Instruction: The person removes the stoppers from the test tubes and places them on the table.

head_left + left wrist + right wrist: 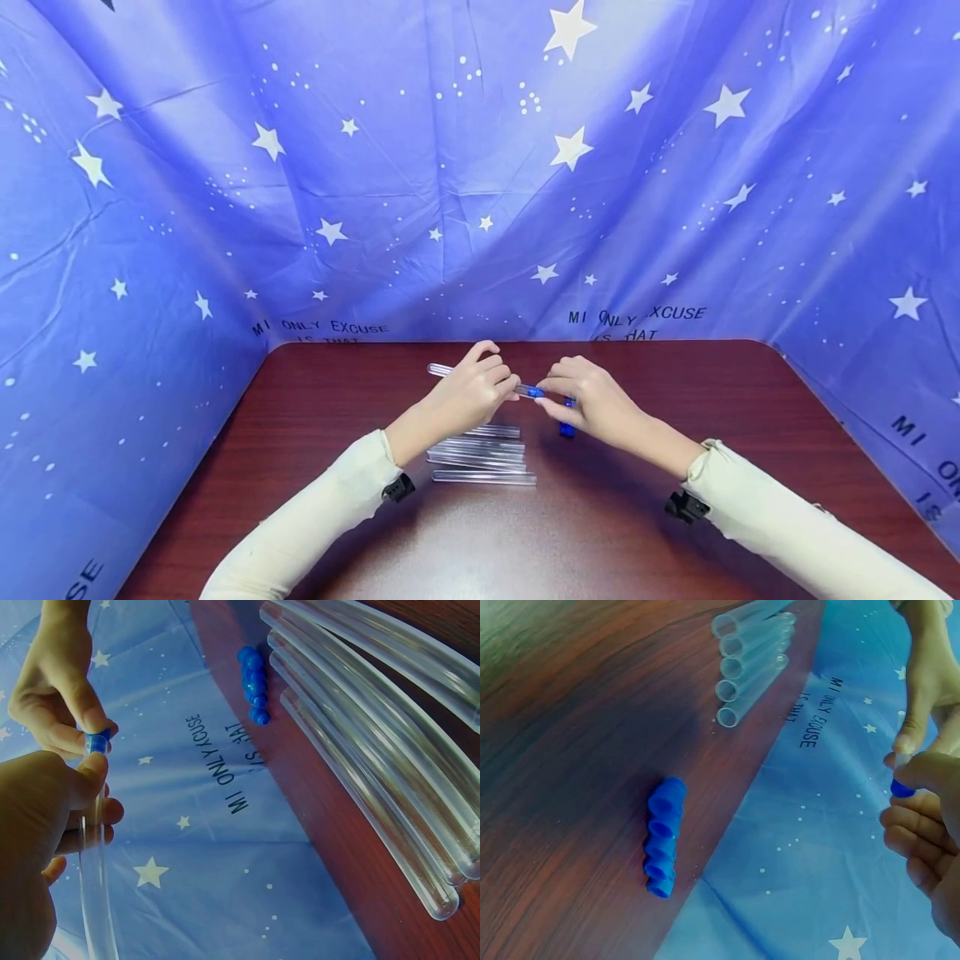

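Observation:
Above the table my left hand grips a clear test tube near its mouth, the rounded end pointing left. At the tube's mouth sits a blue cap, which my right hand pinches between thumb and fingers. In the left wrist view the cap is on the tube's end; how far it is pushed in cannot be told. A row of several blue caps stands on the table by my right hand, partly hidden by it in the head view.
Several clear test tubes lie side by side on the dark red wooden table, nearer the person than the hands. A blue curtain with white stars hangs around the table's back and sides.

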The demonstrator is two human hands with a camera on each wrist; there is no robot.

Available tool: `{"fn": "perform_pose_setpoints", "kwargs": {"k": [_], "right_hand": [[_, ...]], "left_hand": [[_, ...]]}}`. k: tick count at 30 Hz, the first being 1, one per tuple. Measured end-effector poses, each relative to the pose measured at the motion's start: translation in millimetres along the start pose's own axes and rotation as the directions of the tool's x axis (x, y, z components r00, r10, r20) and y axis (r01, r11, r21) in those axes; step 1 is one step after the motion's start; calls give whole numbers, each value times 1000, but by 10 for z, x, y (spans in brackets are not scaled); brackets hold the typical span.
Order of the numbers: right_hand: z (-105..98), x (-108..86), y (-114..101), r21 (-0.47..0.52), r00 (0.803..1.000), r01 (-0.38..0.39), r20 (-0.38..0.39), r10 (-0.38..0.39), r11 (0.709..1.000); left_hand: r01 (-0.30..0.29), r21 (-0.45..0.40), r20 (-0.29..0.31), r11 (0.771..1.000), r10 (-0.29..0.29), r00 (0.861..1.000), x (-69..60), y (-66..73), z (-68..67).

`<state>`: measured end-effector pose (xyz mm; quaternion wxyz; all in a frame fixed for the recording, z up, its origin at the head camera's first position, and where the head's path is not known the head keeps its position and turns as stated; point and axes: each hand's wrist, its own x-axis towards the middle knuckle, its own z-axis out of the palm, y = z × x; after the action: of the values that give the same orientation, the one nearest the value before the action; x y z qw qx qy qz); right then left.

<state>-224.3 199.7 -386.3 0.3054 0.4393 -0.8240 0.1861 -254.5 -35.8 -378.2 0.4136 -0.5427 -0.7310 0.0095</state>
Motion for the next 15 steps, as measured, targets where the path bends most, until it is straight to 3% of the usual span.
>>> {"fn": "perform_pose_setpoints", "kwargs": {"k": [2,4,7,11,15], "right_hand": [[-17,1,12,88,997,-74,37,71,993],[-38,3,38,195,984,-167,93,152,966],[-70,7,89,354,943,-319,206,260,879],[-96,15,156,462,863,-496,361,354,735],[-123,27,200,487,748,-658,511,424,574]], "left_hand": [[-15,13,-12,1000,15,1000,-2,5,-9],[-34,27,-23,999,35,999,1,7,-14],[-66,49,-36,997,68,997,2,7,-2],[-101,83,-56,991,106,993,-6,5,19],[-121,101,-73,987,129,989,-2,15,12]]}}
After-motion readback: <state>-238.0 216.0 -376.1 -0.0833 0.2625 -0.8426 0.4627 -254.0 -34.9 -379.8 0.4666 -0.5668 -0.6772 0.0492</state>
